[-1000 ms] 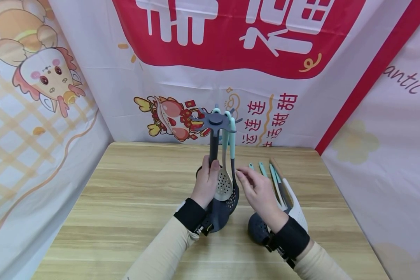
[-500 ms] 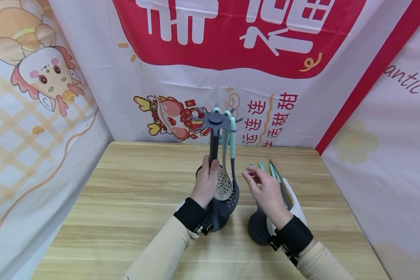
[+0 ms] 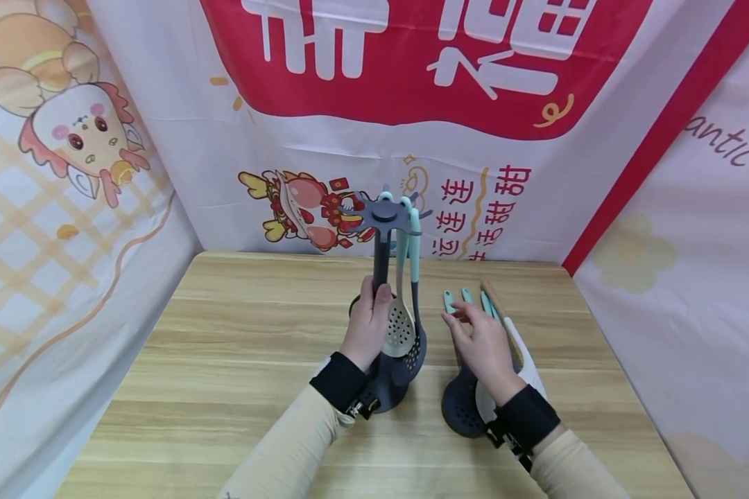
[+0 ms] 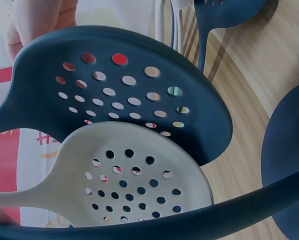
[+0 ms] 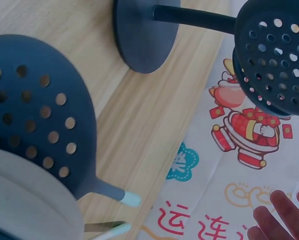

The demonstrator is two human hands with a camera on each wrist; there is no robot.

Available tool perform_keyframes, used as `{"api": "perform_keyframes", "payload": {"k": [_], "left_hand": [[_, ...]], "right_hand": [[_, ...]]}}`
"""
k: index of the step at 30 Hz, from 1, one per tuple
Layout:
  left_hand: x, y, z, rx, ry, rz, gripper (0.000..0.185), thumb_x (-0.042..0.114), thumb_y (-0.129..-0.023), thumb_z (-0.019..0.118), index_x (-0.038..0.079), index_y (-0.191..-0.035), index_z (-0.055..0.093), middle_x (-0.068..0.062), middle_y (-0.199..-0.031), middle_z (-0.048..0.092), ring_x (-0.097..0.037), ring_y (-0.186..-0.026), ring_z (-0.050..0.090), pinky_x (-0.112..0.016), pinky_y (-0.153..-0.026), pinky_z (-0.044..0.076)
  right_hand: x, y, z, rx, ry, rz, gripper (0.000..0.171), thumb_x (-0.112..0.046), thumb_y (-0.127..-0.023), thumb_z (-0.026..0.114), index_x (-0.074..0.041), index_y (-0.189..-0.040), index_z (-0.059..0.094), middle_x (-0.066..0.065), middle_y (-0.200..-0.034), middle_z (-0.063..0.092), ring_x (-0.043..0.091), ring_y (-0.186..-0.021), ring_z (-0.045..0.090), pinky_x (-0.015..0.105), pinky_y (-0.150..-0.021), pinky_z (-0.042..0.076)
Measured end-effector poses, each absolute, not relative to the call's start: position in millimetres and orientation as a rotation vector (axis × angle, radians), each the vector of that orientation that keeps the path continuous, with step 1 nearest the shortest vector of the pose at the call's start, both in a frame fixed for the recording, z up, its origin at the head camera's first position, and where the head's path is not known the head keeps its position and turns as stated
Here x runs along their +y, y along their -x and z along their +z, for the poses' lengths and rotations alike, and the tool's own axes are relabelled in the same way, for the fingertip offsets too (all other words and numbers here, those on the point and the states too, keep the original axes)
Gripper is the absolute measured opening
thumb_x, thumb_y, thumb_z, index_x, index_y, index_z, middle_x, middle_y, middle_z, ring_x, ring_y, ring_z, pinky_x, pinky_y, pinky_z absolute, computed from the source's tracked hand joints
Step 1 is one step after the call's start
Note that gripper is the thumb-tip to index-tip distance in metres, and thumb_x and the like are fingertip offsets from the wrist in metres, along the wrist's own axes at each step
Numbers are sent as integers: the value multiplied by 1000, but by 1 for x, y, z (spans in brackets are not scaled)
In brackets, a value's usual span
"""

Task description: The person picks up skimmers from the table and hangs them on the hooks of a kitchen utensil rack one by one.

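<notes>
Left hand (image 3: 367,326) gripping the dark pole (image 3: 381,260) of the rack (image 3: 383,215), fingers curled round it, thumb on the near side. Rack standing upright near the middle of the counter (image 3: 237,346), on a round dark base (image 5: 142,32). Hanging from the rack's top, just right of the pole: a pale skimmer (image 3: 399,331) in front of a dark skimmer (image 3: 417,353), both on mint handles. Filling the left wrist view: the pale skimmer (image 4: 139,182) overlapping the dark one (image 4: 124,90).

Right hand (image 3: 483,346) hovering, fingers spread and relaxed, holding nothing, over the loose utensils (image 3: 496,326) lying on the counter just right of the rack. Whether fingertips are touching the handles: cannot tell. Lying side by side among those utensils: several mint handles, one wooden handle, a white spatula (image 3: 527,367) and a dark slotted spoon (image 3: 458,409) nearest the wrist. Showing in the right wrist view: that spoon (image 5: 37,115) flat on the wood, its stem ending in a mint tip, and the fingertips (image 5: 284,217) at the lower right corner against the printed cloth (image 5: 244,125).

Hanging behind and on both sides of the counter: cloth backdrop with red banner and cartoon figures.
</notes>
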State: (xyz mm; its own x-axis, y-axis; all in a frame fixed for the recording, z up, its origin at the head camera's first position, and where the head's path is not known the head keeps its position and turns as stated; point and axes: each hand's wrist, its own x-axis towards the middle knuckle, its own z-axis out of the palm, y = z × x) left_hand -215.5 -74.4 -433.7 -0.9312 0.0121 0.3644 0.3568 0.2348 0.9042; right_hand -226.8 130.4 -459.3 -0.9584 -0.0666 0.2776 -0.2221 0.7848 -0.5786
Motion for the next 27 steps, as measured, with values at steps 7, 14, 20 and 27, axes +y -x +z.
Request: {"api": "perform_keyframes", "payload": {"k": [7,14,20,27], "left_hand": [[-75,216,-434,-2230,344,-1766,33,36,-107,31,4,-106,42,-1,-76,39,-15,-63,37,-24,-58,30],[-75,216,-435,-2236,342,-1760,35,38,-107,31,5,-107,42,-1,-76,39,-16,-63,37,-24,-58,31],[-74,216,-435,-2236,344,-1751,40,42,-106,30,4,-107,42,-1,-77,39,-15,-63,37,-24,-58,31],[-75,216,-434,-2237,338,-1748,41,43,-105,30,4,-106,42,-1,-76,39,-15,-62,37,-24,-57,31]], "right_hand": [[138,230,-465,-2750,-198,893,37,-33,-98,63,-7,-124,64,13,-107,73,30,-99,68,46,-83,56],[145,232,-470,-2789,-146,900,38,-34,-100,60,-8,-126,63,14,-111,71,30,-102,67,46,-84,56],[151,236,-472,-2776,-141,869,35,-31,-99,61,-4,-122,65,17,-107,72,32,-100,68,49,-84,55],[158,239,-477,-2827,-112,887,38,-34,-99,61,-5,-123,64,19,-112,70,35,-105,66,51,-88,53]]}}
